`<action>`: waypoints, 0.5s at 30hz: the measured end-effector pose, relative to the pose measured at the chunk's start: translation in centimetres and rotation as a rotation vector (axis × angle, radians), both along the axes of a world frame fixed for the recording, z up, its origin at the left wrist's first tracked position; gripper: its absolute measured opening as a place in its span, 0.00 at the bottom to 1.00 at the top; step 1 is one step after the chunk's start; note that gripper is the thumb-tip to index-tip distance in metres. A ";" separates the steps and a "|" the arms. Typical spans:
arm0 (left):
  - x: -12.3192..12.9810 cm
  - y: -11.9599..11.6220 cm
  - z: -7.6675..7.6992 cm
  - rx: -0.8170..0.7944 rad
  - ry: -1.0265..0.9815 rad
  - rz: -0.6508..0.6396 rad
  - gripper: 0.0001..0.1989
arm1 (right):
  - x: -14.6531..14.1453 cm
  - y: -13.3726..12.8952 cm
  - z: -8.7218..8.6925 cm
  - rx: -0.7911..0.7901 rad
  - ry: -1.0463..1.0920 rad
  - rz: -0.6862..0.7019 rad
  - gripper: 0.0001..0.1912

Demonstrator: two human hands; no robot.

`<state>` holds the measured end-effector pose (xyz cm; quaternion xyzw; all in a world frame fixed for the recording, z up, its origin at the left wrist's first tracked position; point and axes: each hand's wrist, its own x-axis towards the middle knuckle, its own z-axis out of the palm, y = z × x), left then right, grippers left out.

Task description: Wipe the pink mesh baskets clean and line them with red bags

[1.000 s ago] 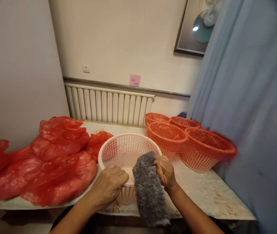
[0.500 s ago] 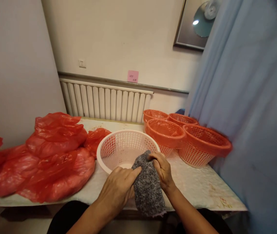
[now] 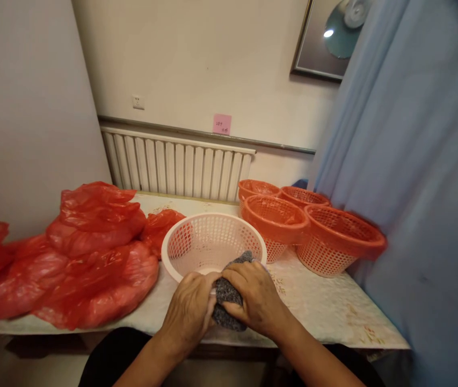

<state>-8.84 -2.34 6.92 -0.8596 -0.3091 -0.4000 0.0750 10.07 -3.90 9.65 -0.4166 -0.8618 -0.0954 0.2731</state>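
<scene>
A grey speckled cloth (image 3: 229, 295) is bunched between my two hands at the near rim of a white perforated basket (image 3: 212, 220). My left hand (image 3: 190, 303) grips its left side, with the fingertips hidden behind the cloth. My right hand (image 3: 253, 293) is wrapped over the cloth from the right, thumb below and fingers on top. A dark tip of the cloth sticks up beyond the right fingers. The visible inside of the basket shows only its bare white wall and bottom.
Red plastic bags (image 3: 95, 269), filled and piled, lie on the left of the covered table (image 3: 321, 312). Several baskets lined with red bags (image 3: 275, 217) stand at the back right, beside a blue curtain (image 3: 426, 188). A radiator (image 3: 180, 164) is behind the table.
The cloth, which hung long and flat, is now bunched up. My right hand has moved left and down over it, closer to my left hand.
</scene>
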 end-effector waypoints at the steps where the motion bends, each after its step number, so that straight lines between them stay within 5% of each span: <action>1: -0.1 0.0 -0.2 -0.005 -0.003 0.034 0.15 | 0.0 0.1 -0.2 0.023 -0.007 0.001 0.18; 15: -1.8 1.4 -0.4 0.060 0.134 -0.031 0.09 | 4.8 3.2 -1.4 0.149 -0.107 0.214 0.21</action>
